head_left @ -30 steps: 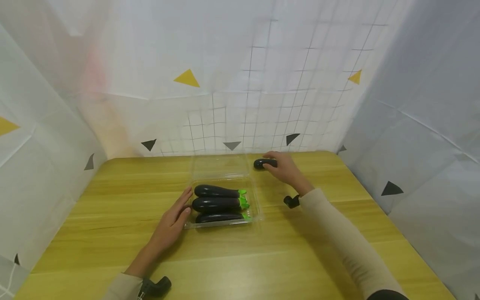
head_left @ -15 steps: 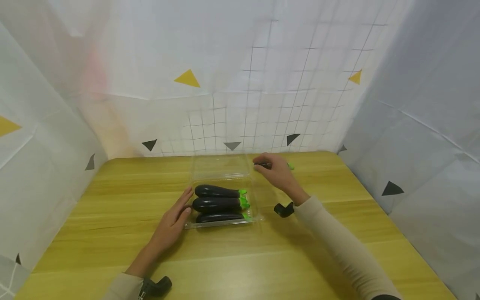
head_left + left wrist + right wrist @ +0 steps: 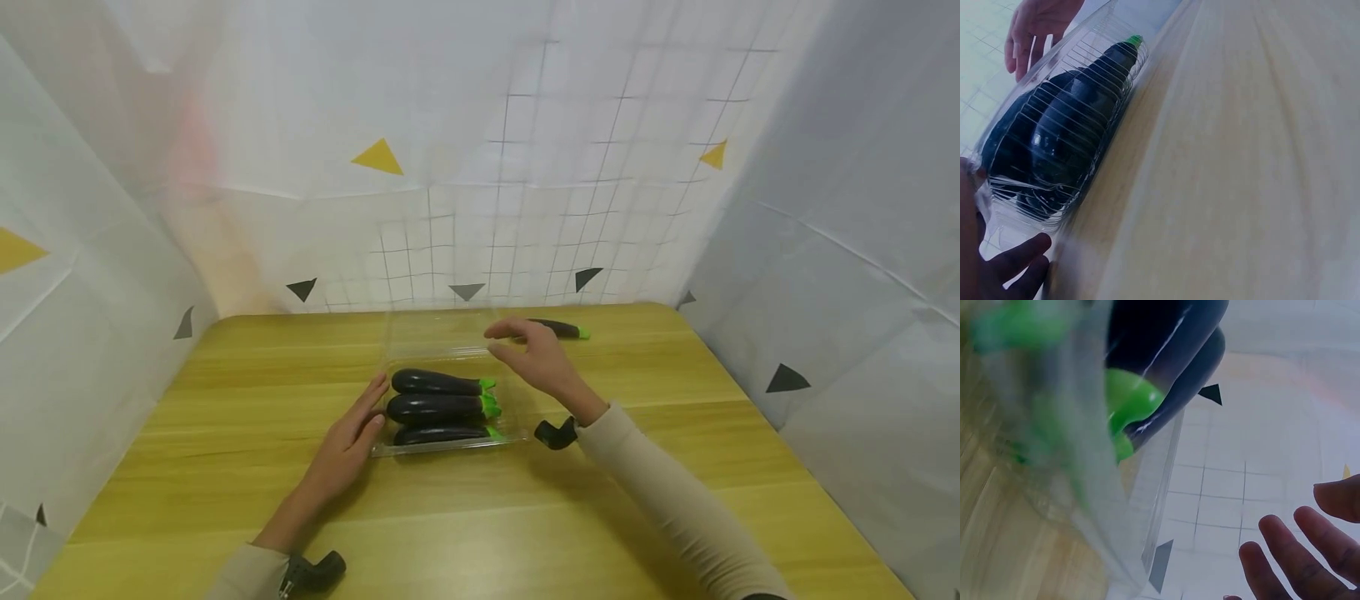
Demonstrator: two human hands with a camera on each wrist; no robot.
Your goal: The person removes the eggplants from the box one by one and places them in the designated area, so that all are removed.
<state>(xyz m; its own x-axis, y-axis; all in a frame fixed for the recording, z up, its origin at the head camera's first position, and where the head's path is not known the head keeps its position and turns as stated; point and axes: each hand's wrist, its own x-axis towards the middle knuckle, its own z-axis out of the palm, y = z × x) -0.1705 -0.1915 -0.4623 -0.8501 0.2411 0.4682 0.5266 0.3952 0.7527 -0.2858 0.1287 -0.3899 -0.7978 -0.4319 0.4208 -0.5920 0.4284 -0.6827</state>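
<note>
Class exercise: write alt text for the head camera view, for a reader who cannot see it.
A clear plastic box, lid open, holds three eggplants on a wooden table. The left hand rests against its left end; the right hand hovers open above it, a fourth eggplant lying behind.

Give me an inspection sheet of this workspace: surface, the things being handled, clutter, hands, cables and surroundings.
Surface: wooden table, pale yellow-green grain.
Things: clear plastic box with its lid open toward the back, holding three eggplants side by side, green stems to the right. A fourth eggplant lies on the table behind the right hand.
Clutter: nothing seen.
Hands: left hand rests with straight fingers against the box's left end. Right hand is open above the box's far right corner, holding nothing.
Cables: nothing seen; a black camera mount shows at each wrist.
Surroundings: white sheets with grid lines and yellow and black triangles on three sides.
</note>
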